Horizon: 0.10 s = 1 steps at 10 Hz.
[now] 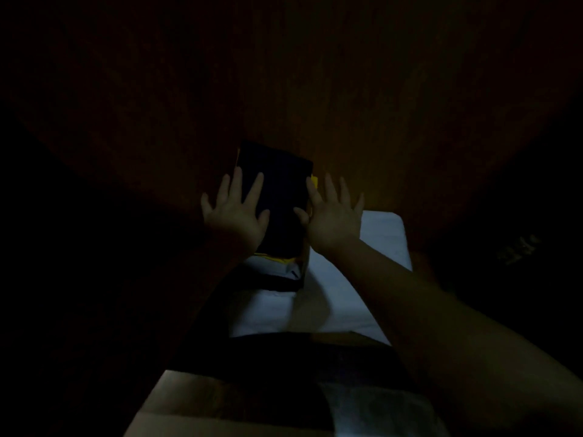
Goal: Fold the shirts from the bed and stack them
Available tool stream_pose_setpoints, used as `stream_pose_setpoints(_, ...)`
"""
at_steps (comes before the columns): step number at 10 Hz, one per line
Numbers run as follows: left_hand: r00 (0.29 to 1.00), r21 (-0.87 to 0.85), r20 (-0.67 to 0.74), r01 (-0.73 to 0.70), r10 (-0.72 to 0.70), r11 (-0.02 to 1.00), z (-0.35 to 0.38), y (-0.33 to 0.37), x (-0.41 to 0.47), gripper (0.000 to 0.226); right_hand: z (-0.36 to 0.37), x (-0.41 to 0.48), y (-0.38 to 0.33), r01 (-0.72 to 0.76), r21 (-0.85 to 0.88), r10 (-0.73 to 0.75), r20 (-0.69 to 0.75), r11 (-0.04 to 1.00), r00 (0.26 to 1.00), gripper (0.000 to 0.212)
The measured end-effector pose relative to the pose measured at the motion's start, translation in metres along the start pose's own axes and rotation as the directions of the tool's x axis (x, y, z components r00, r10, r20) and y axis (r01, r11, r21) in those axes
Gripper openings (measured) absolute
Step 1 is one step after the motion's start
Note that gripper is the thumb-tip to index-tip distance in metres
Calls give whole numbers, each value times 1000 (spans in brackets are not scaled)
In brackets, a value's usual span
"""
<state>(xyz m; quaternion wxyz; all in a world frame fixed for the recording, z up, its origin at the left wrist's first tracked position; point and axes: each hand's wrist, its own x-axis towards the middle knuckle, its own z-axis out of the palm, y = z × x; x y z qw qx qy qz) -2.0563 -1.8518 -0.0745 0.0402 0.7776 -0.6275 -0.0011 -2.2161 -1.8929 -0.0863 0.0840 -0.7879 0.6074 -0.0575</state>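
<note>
The scene is very dark. A folded dark shirt (279, 197) lies on top of a stack; a yellow layer (274, 257) and a white layer (271, 269) show at the stack's near edge. My left hand (235, 209) lies flat with spread fingers on the dark shirt's left side. My right hand (331, 212) lies flat with spread fingers on its right side, thumb on the fabric. Beneath the stack, a white folded garment (385, 241) extends to the right and toward me.
The reddish-brown bed surface (347, 105) stretches away behind the stack. A pale cardboard-like box (176, 402) sits at the bottom edge. Dark fabric (299, 351) lies between it and the white garment. The left side is too dark to read.
</note>
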Motion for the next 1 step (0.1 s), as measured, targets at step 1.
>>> stream_pose_setpoints(1, 999, -23, -35, -42, 41, 999, -30, 1, -12, 67, -28, -18, -6, 18, -23, -19, -55, 1000, 998, 64)
